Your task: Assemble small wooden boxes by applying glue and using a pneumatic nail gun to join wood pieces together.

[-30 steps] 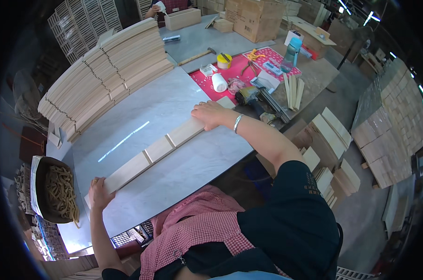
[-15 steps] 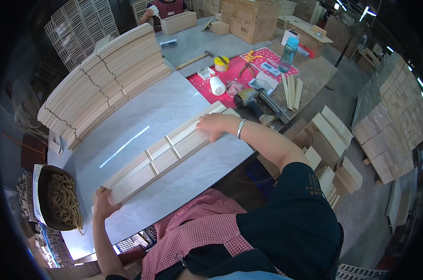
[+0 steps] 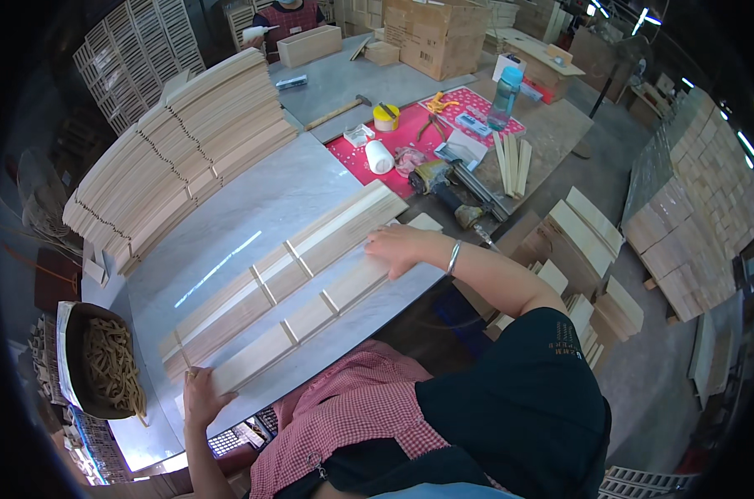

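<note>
Head view: a long, pale, grooved wooden board (image 3: 310,317) is at the near side of the grey marbled bench (image 3: 298,179). The left hand (image 3: 202,397), thumb spread, and curled right hand (image 3: 399,249) hold it near opposite ends (probably light, stiff; end grips should suit).

Woodworking shop, prod.-floor type: tall stack of matching grooved slats (image 3: 177,150) at the back L of the worktable (image 3: 310,175), plus a grooved board (image 3: 310,317) up front. Tools lie toward the R, incl. hammer (image 3: 337,114), pliers (image 3: 432,119) & nail gun (image 3: 450,195), w/ loose wood strips (image 3: 512,166) nearby. Co-worker (image 3: 298,18) at the far side w/ an open wooden box (image 3: 310,48); lg. cardboard carton (image 3: 435,37) near. Far R, wood pcs. (image 3: 701,208) piled high above a bare grey floor (image 3: 643,374); tube lights (image 3: 753,154), factory-style.
</note>
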`<state>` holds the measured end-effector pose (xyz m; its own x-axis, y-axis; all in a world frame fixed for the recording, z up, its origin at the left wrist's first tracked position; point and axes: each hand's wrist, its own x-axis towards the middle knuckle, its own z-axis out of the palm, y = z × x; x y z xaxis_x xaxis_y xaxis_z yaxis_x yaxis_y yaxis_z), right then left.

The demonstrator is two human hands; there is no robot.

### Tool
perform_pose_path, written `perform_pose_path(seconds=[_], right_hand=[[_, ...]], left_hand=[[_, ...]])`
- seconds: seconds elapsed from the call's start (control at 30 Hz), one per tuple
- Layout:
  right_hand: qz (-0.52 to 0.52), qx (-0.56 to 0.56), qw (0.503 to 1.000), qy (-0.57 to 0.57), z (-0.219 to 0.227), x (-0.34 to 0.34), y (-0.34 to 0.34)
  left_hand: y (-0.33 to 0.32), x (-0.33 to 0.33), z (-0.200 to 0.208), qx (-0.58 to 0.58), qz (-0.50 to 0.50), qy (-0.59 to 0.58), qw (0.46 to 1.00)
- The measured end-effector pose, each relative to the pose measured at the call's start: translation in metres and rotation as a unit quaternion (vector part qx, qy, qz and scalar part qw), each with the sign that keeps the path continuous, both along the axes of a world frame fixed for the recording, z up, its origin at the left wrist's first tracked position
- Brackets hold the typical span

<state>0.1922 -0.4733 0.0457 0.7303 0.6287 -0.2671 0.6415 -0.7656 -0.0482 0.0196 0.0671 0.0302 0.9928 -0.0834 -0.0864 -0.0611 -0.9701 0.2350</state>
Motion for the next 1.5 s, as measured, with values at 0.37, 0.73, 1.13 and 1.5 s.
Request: perform_pose_path(seconds=[0.37, 0.73, 1.13, 1.5], right_hand=[[-0.001, 0.128, 0.982, -0.136, -0.002, 0.003, -0.014], [-0.067, 0.183, 0.977, -0.083, -0.014, -0.020, -0.030], [-0.036, 0.301, 0.948, -0.094, -0.036, -0.091, -0.049], [-0.135, 0.357, 0.907, -0.177, -0.050, -0.077, -0.048]], left_hand=[[-0.005, 0.007, -0.003, -0.032, 0.026, -0.180, 0.983], [-0.004, -0.005, -0.036, -0.085, 0.017, -0.173, 0.981], [-0.008, -0.071, -0.039, -0.110, 0.023, -0.163, 0.980], [-0.006, -0.048, -0.056, -0.132, 0.106, -0.152, 0.974]])
